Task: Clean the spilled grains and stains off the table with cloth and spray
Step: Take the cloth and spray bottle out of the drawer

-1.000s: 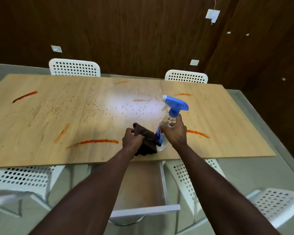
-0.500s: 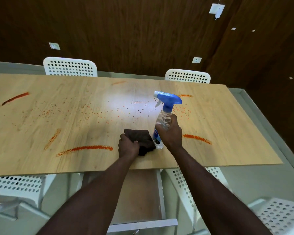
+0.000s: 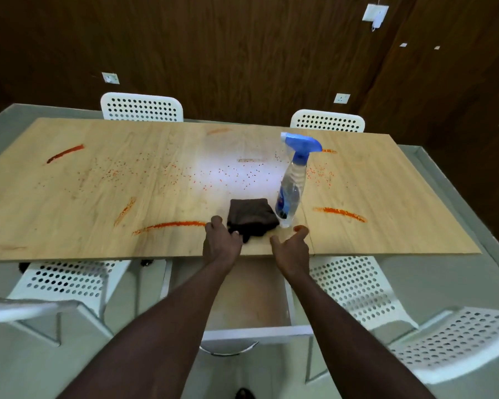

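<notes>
left hand [image 3: 222, 244] gripping dark cloth [image 3: 252, 216], right hand [image 3: 293, 249] open near upright spray bottle [image 3: 291, 182]

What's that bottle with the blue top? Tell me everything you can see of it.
The spray bottle is clear plastic by its look, with a blue trigger head, nozzle pointing left, and a dark blue label low down. It stands on its base on the wooden table, near the front edge, close beside the folded dark cloth; whether they touch is unclear. The right hand is open just in front, not touching it.
</notes>
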